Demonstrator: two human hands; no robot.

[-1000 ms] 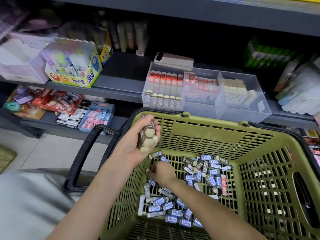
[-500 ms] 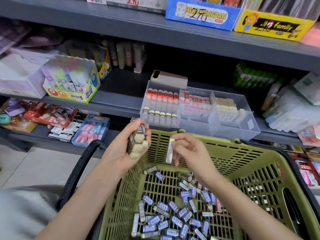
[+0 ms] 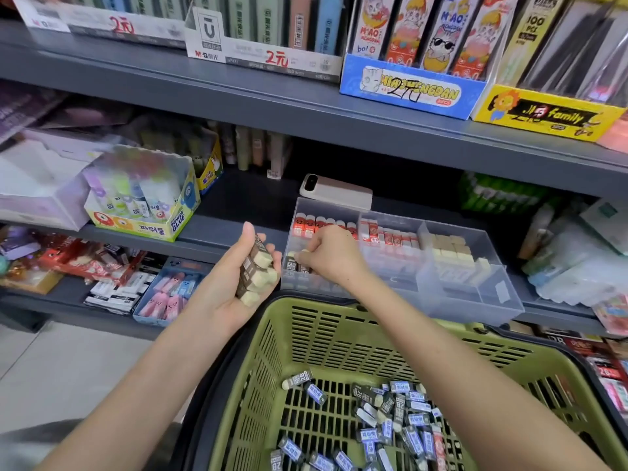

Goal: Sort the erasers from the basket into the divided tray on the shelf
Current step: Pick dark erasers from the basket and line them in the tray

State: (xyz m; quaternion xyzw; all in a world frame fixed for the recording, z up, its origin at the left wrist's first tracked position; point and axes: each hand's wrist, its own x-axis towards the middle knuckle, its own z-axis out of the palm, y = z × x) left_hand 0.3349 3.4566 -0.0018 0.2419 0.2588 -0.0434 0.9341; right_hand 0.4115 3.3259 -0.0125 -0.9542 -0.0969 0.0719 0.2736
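Over shelf tray [image 3: 458, 300], right hand [image 3: 331, 254] pinches eraser [image 3: 303, 253]; left hand [image 3: 222, 283] grips stack [image 3: 256, 273].

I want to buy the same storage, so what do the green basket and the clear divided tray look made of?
Green basket: looks like moulded plastic, matte, judging by its slotted lattice walls and one-piece rim. Divided tray: clear rigid plastic, perhaps acrylic, faintly frosted; the cream erasers show through its walls.
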